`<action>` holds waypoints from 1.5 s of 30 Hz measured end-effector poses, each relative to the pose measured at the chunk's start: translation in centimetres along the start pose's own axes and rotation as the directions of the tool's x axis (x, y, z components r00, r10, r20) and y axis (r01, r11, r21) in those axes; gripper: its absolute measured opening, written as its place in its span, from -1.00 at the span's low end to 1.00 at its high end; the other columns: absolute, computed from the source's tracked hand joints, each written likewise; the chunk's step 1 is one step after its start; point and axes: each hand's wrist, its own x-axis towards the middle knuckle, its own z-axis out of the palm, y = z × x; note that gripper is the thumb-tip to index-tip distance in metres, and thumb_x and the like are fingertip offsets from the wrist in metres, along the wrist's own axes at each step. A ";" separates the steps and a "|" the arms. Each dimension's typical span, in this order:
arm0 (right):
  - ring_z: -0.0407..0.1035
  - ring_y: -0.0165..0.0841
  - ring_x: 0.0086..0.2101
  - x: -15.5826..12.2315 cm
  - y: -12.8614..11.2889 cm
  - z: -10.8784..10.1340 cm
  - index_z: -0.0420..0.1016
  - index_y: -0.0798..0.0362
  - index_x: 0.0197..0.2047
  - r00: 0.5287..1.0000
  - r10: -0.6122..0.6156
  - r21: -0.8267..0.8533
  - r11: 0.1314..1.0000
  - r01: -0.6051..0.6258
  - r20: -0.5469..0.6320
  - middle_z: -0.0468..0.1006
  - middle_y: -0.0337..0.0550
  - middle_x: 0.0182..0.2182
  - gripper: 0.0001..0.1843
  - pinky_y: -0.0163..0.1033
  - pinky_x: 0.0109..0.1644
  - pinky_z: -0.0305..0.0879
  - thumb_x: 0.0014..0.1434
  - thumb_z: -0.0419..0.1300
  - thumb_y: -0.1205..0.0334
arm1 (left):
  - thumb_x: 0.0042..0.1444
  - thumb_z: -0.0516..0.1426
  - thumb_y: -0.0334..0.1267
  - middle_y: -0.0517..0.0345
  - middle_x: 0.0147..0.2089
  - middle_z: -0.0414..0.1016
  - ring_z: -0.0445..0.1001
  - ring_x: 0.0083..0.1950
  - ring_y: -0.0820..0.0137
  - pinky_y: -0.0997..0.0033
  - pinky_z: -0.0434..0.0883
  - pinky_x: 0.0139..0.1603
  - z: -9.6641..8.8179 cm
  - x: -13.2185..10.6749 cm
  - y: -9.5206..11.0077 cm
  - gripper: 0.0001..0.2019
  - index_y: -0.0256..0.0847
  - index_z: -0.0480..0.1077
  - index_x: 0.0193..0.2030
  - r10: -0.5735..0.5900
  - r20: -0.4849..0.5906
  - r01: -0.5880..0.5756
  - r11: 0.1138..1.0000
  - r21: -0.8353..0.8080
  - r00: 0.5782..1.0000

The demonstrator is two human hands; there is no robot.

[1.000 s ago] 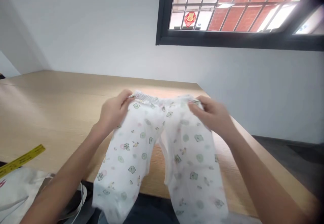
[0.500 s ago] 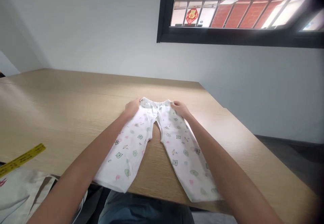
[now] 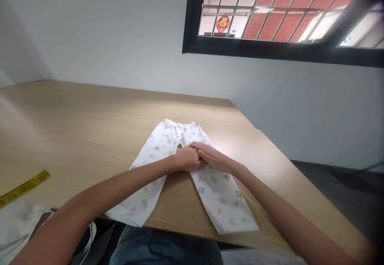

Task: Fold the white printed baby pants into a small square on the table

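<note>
A small pair of white trousers (image 3: 163, 143) printed with little green and pink animals lies flat on the wooden table (image 3: 75, 125), waistband away from me, legs spread toward the near edge. My left hand (image 3: 187, 159) rests at the crotch where the legs part, its fingers curled in on the inner seam. My right hand (image 3: 211, 157) lies flat on the upper right leg, fingers stretched out and touching the left hand. The left leg's cuff reaches the table's front edge.
A yellow measuring tape (image 3: 24, 187) lies at the table's left front. A white cloth bag (image 3: 15, 225) hangs below that edge. The wall and a dark-framed window (image 3: 270, 49) stand behind the table. The table's right edge drops to a dark floor.
The trousers went from held up in the air to laid flat on the table. Both hands left the waistband and slid back to meet at the crotch.
</note>
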 end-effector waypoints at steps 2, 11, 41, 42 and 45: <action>-0.05 -0.28 0.19 1.3 1.7 0.3 0.03 -0.02 0.27 0.999 0.045 -0.076 0.996 -0.045 0.000 0.05 -0.22 0.24 -0.49 -0.12 0.22 -0.06 0.33 -0.35 0.09 | 0.26 -0.16 -0.18 -0.07 0.19 0.25 0.10 0.26 0.21 0.21 -0.01 0.27 0.1 -0.3 0.7 -0.57 -0.36 0.28 0.12 0.072 0.053 -0.072 0.997 -0.002 0.996; -0.24 -0.17 0.24 8.4 5.6 0.4 -0.04 0.08 0.28 0.966 0.237 -0.223 0.941 -0.255 -0.104 -0.09 -0.02 0.27 -0.51 0.17 0.23 -0.28 0.33 -0.22 0.11 | 0.20 -0.05 -0.03 0.01 0.30 0.05 0.05 0.29 0.20 0.26 -0.07 0.31 4.2 -8.9 9.9 -0.46 -0.27 0.07 0.24 0.425 0.024 -0.407 0.880 -0.243 0.905; 0.24 -0.22 0.00 16.8 -1.8 4.5 0.32 0.08 0.03 0.983 0.048 -0.108 0.992 -0.068 -0.177 0.31 -0.06 0.04 -0.68 0.05 0.08 0.14 0.25 0.05 0.14 | 0.25 -0.12 -0.24 0.02 -0.12 0.52 0.51 -0.17 0.35 0.44 0.43 -0.21 0.1 -22.6 4.7 -0.68 -0.33 0.36 -0.05 0.091 -0.332 0.098 0.854 0.511 0.939; 0.29 -0.24 -0.06 16.5 -1.7 4.1 0.34 0.08 -0.01 0.978 0.079 -0.092 0.991 -0.098 -0.192 0.36 -0.07 -0.01 -0.70 0.01 0.03 0.21 0.26 0.04 0.12 | 0.26 -0.14 -0.26 0.06 -0.19 0.54 0.52 -0.25 0.36 0.43 0.44 -0.29 -0.6 -22.1 4.6 -0.69 -0.29 0.38 -0.10 0.023 -0.316 0.126 0.888 0.442 0.949; 0.33 -0.29 -0.15 15.0 -0.8 2.3 0.37 0.10 -0.07 0.938 0.200 -0.043 0.974 -0.221 -0.283 0.40 -0.10 -0.10 -0.72 -0.06 -0.06 0.28 0.26 0.04 0.10 | 0.24 -0.15 -0.30 0.13 -0.38 0.50 0.46 -0.42 0.36 0.38 0.41 -0.44 -1.6 -19.2 5.2 -0.71 -0.22 0.39 -0.16 -0.181 -0.310 0.254 0.943 0.214 0.933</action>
